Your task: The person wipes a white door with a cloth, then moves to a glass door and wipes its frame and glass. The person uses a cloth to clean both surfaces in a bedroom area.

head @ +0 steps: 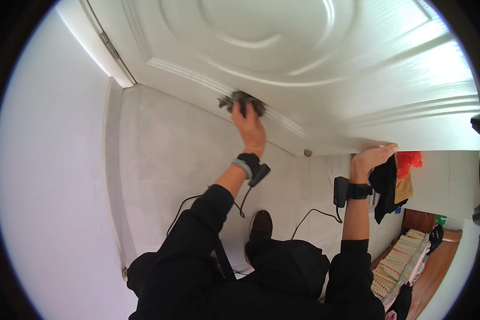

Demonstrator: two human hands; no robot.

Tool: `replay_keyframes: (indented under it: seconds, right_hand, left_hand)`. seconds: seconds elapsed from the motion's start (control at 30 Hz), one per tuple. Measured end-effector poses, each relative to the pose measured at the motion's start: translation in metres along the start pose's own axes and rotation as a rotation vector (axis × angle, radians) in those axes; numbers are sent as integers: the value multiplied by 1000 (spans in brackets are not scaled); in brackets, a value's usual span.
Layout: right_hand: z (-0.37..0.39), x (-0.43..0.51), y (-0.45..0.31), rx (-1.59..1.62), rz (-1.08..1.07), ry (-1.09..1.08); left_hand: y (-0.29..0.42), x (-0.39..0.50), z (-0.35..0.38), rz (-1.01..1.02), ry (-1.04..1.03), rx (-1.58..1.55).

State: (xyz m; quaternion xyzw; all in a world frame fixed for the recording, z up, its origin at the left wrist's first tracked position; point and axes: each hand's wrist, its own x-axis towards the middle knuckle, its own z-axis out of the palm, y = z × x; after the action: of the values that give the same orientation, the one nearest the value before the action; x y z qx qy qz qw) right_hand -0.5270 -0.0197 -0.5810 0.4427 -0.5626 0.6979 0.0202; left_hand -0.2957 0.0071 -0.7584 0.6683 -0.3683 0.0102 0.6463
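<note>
A white panelled door (272, 60) with raised curved mouldings fills the top of the head view. My left hand (249, 126) presses a dark grey cloth (242, 103) against the moulding near the door's lower part, fingers bent over it. On the right, my right hand (373, 158) rests at the door's free edge, its thumb lying along the edge; its other fingers are mostly hidden behind the door. Each wrist carries a black strap with a small black device and a cable.
A metal hinge (109, 45) joins the door to its frame at upper left. A doorstop (308, 153) sits by the door's bottom edge. Dark clothes (384, 190) and a red plastic bag (408, 163) hang beyond it. At lower right stands a wooden bench (438, 272) with a patterned cushion (400, 256).
</note>
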Motion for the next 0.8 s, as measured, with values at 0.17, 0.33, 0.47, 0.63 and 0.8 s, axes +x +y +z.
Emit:
replay_keyframes:
  seconds: [0.17, 0.33, 0.47, 0.63, 0.8]
  right_hand:
    - [2, 2, 2, 58, -28, -28]
    - [1, 2, -2, -26, -62, -55]
    - [0, 0, -11, 56, 41, -114]
    - [7, -2, -17, 67, -4, -60]
    - [8, -7, -20, 56, 34, -46]
  left_hand:
    - [39, -70, 8, 107, -427, -280]
    - [13, -50, 10, 878, -524, -49]
    - [-29, 11, 0, 941, -888, -181]
    - [-56, 49, -43, -17, -520, -324]
    - [-65, 33, -26, 627, -429, -6]
